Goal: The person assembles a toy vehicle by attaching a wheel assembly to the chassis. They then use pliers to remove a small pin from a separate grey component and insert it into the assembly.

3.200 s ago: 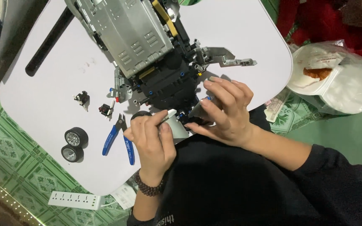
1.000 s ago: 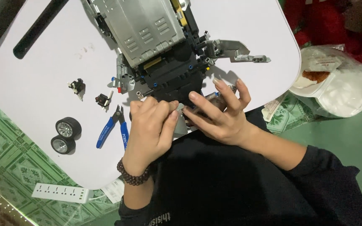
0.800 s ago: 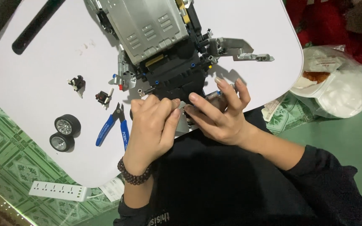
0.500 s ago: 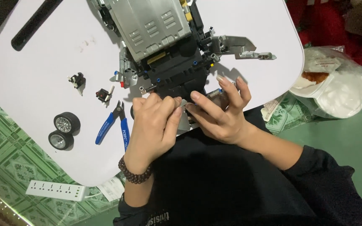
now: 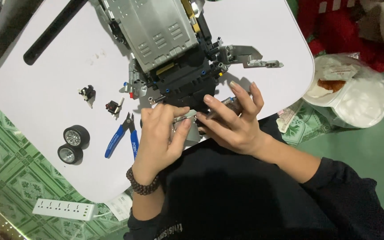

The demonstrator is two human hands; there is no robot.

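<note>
A large grey and black brick-built vehicle model [image 5: 165,49] lies on the white table [image 5: 45,66]. Both hands work at its near end. My left hand [image 5: 158,138] pinches a small grey piece [image 5: 186,119] between thumb and fingers against the model's near edge. My right hand [image 5: 232,120] grips the same near part of the model from the right, fingers spread over it. A grey arm-like part [image 5: 250,57] sticks out to the model's right.
Blue-handled cutters [image 5: 123,138] lie just left of my left hand. Two small black wheels [image 5: 73,143] and two small black parts [image 5: 98,100] sit further left. A black bar [image 5: 52,31] lies at the far left. A white power strip [image 5: 63,209] lies on the floor, a plastic bag [image 5: 352,98] to the right.
Over the last second the hands barely moved; my left hand's fingers shifted slightly on the small piece. Three seconds ago the left hand was lower, holding a thin tool.
</note>
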